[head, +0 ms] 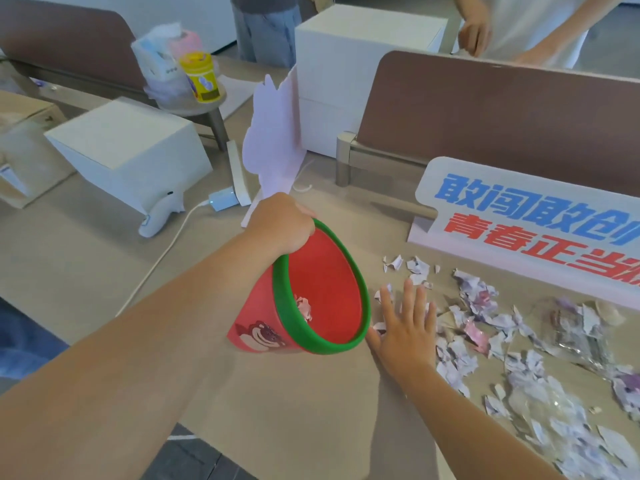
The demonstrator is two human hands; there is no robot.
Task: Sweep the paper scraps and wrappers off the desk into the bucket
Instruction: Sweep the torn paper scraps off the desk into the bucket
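My left hand (282,223) grips the far rim of a red bucket (323,282) with a green rim and a bear picture. The bucket is tipped on its side, mouth facing right, with its lower rim on the desk (86,265). A pink scrap (304,308) lies inside it. My right hand (403,327) lies flat on the desk, fingers spread, just right of the bucket's mouth. A few white scraps sit under and beside its fingers. Torn paper scraps (460,355) and clear plastic wrappers (571,334) are scattered across the desk to the right of that hand.
A white sign with blue and red characters (526,216) stands behind the scraps, in front of a brown divider (502,116). White boxes (128,147), a charger with cable (221,199) and a yellow can (200,77) sit at the back left. Another person's hand (474,34) shows beyond the divider.
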